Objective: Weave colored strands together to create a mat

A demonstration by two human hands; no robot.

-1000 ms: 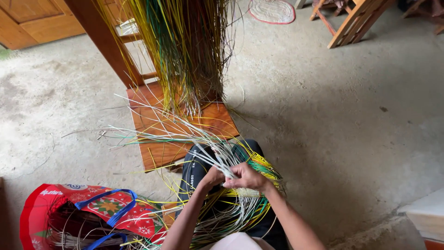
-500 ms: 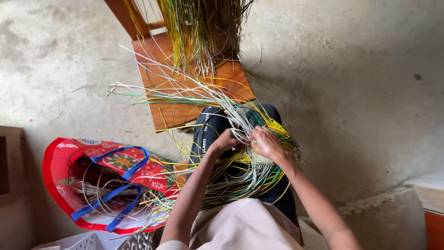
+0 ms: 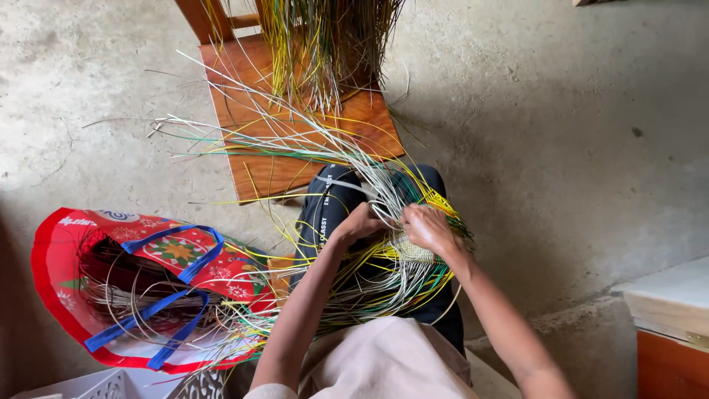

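A half-woven piece of white, yellow and green plastic strips (image 3: 402,258) lies across my lap, over dark trousers. My left hand (image 3: 360,222) pinches white strips at the piece's upper left edge. My right hand (image 3: 427,227) presses on the woven patch and grips strips beside it. Long loose strip ends (image 3: 251,137) fan out to the upper left over a wooden chair seat (image 3: 258,166). A thick bunch of yellow and green strips (image 3: 321,37) hangs down onto the chair's back part.
A red shopping bag with blue handles (image 3: 140,284) lies open on the concrete floor at the left, holding coiled strips. A white perforated basket (image 3: 111,384) is at the bottom left. A white and orange box edge (image 3: 672,318) stands at the right.
The view has tilted down and nearer, so my lap and the bag fill more of it. Both hands have stayed on the woven piece, working the strips closer together.
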